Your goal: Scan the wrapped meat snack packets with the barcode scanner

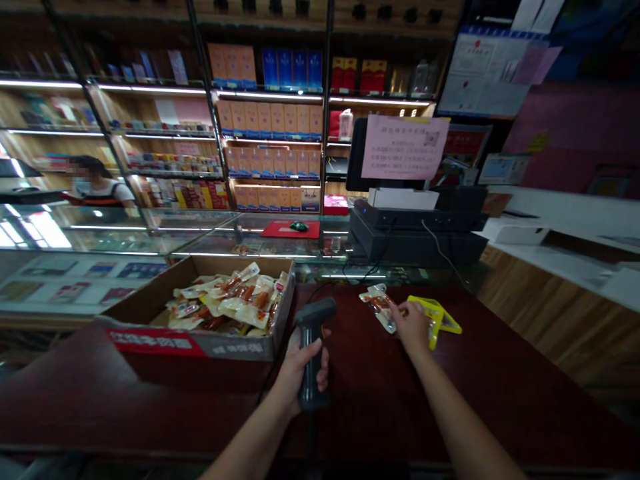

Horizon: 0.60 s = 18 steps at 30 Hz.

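My left hand (300,363) is wrapped round the grip of a grey barcode scanner (314,340), held upright over the dark red counter (500,387). My right hand (413,327) reaches forward and rests its fingers on a clear snack packet (377,303) lying on the counter. A yellow packet (440,319) lies just right of that hand, partly under it. To the left stands an open cardboard box (200,337) filled with several similar sausage snack packets (230,300).
A cash register with a monitor and a pink notice (404,147) stands behind the counter. Glass display cases (125,233) run left, with a red mouse pad (290,229) on top. Stocked shelves fill the back wall. A person (95,183) sits at far left.
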Tool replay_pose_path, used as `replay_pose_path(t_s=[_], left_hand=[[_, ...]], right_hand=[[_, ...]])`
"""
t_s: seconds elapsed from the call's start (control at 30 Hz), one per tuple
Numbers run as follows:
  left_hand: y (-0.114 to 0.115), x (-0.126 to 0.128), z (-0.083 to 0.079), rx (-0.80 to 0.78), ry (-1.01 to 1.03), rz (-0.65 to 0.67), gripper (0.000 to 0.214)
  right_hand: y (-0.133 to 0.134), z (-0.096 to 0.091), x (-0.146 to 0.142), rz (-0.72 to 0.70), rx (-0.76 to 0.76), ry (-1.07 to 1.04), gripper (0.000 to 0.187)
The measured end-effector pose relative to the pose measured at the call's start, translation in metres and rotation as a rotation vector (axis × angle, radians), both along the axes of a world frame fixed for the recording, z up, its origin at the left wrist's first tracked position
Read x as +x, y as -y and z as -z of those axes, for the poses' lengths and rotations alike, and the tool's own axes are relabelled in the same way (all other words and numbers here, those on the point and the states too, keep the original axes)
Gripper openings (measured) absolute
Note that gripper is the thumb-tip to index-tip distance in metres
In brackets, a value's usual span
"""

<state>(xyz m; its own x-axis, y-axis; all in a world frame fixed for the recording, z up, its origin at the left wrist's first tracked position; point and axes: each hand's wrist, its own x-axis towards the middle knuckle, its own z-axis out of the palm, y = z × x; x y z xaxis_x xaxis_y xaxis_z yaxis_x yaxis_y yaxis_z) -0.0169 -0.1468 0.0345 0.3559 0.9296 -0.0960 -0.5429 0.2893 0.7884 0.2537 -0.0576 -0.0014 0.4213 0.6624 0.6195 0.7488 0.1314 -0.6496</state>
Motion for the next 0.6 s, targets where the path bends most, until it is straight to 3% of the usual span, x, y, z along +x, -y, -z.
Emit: replay_pose_path(t_s=[0.17, 0.37, 0.6], left_hand=[[0.011, -0.037, -0.008, -0.002, 0.026, -0.069, 0.048], [0.024, -0.097, -0.018, 0.019, 0.056, -0.198, 0.035], [0.036, -0.161, -0.025, 0.052, 0.096, -0.377, 0.032]], right_hand=[[-0.004, -0.011, -0.057, -0.181, -0.021, 0.061, 0.025], [0.01, -0.023, -0.137, -0.421, -0.051, 0.09, 0.017], [0.018, -0.053, -0.222, -0.637, -0.063, 0.078, 0.004]])
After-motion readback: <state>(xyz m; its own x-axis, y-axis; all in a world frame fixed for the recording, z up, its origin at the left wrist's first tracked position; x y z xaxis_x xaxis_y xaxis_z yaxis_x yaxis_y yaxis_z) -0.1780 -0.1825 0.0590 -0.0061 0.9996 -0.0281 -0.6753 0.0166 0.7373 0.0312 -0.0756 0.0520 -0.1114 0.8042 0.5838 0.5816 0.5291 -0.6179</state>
